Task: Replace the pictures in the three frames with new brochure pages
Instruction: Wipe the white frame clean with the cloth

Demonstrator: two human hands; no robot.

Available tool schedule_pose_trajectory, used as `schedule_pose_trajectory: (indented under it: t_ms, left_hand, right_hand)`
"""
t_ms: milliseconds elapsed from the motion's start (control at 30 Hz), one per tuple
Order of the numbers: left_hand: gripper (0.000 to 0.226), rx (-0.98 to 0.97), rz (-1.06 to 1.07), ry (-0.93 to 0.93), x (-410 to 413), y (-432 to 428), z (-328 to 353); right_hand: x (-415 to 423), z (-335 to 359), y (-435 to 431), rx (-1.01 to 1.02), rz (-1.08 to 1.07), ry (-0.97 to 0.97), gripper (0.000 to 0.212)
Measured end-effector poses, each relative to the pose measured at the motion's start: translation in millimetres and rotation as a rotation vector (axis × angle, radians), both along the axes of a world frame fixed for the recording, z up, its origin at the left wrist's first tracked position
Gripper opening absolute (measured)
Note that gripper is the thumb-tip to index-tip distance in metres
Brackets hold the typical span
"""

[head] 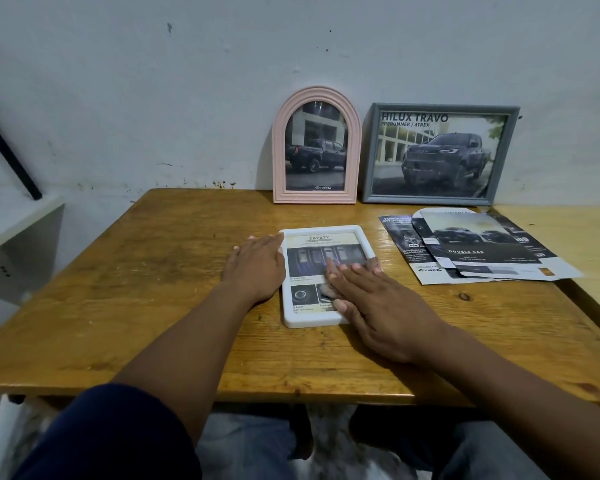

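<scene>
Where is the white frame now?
In the head view the white frame lies flat mid-table, before the pink arched frame, left of the brochure pages, with the left hand and right hand touching it.

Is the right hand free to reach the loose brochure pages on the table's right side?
Probably yes: the right hand lies flat on the white frame, gripping nothing, with only bare table between it and the brochure pages.
</scene>
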State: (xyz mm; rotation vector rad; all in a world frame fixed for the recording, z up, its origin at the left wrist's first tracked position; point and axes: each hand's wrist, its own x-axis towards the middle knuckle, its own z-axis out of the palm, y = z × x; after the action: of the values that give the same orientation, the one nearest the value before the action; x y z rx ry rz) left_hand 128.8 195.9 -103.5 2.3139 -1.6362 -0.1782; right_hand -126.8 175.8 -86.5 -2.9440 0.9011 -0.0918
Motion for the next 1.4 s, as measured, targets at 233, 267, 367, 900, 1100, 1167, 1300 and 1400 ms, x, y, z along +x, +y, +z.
schedule_pose_trajectory:
  t_ms: [233,267,367,900,1100,1167,1300,1400]
  left_hand:
    - [0.053,0.000,0.007,-0.008,0,-2,-2]
    - [0.052,-0.001,0.005,-0.004,-1,-3,-2]
    - [0.052,-0.011,0.003,0.009,0,-3,-1]
    - [0.053,0.011,0.007,0.038,-2,0,2]
    - [0.052,0.002,0.010,0.041,-2,1,1]
    - [0.052,-0.001,0.010,0.041,-2,0,0]
    - [0.053,0.001,0.010,0.040,-1,0,-1]
    - [0.053,0.004,0.014,0.034,-1,0,-2]
  right_hand:
    - [55,-11,54,-0.012,-0.477,-0.104,0.095]
    - [63,-10,58,-0.002,-0.471,-0.104,0.098]
    - [77,-9,67,0.027,-0.269,-0.165,0.092]
    - [-35,5,15,0.100,0.028,-0.426,0.026]
    - [-5,39,-30,0.363,-0.430,-1.051,0.028]
    - [10,49,-48,0.182,-0.485,-1.003,0.030]
    - [35,35,-79,0.243,-0.354,-0.705,0.034]
    - [44,14,-102,0.248,-0.251,-0.357,0.040]
